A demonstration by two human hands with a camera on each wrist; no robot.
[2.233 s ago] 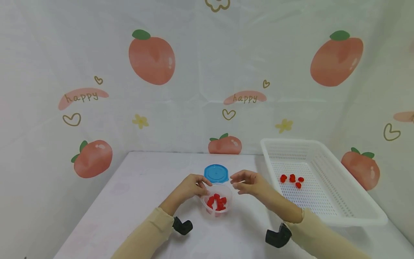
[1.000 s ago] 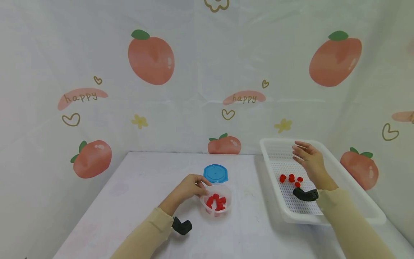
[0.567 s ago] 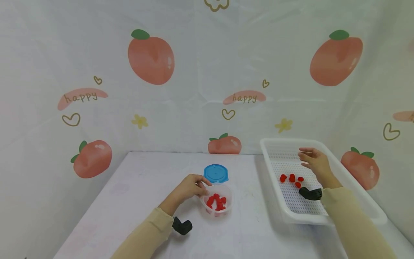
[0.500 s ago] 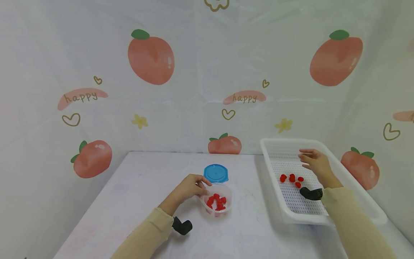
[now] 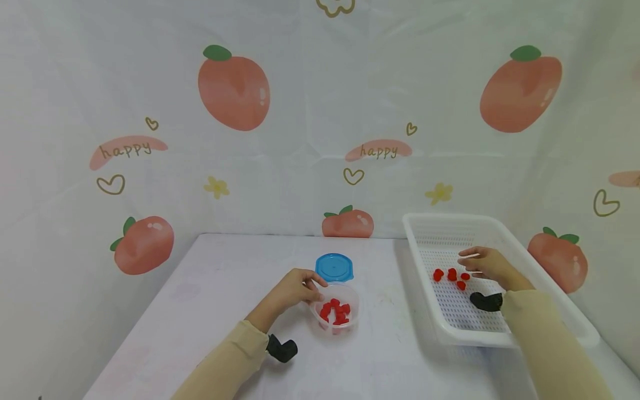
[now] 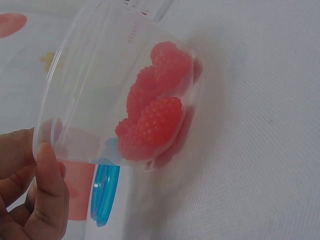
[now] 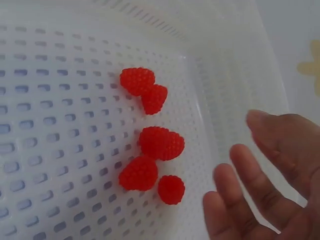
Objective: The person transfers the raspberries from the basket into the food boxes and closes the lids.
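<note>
Several red raspberries (image 6: 160, 120) lie in a clear plastic tub (image 5: 350, 297) on the table. My left hand (image 5: 296, 288) pinches the tub's rim between thumb and fingers, which the left wrist view shows up close. Over the white perforated basket (image 5: 500, 222) hovers my right hand (image 5: 487, 264), fingers spread and holding nothing. Below and beside its fingertips, more raspberries (image 7: 139, 174) rest on the basket floor in a loose cluster. In the right wrist view a gap separates the fingers (image 7: 227, 182) from the nearest raspberry (image 7: 171, 190).
A blue lid (image 5: 334, 268) lies flat just behind the tub. The basket's raised wall (image 5: 425, 289) stands between the tub and the raspberries on the right. A printed cloth backdrop (image 5: 295, 183) hangs behind the table (image 5: 240, 253).
My right hand has gone from beside the tub over to the basket, then lowered toward the raspberries there. My left hand has stayed on the tub's rim.
</note>
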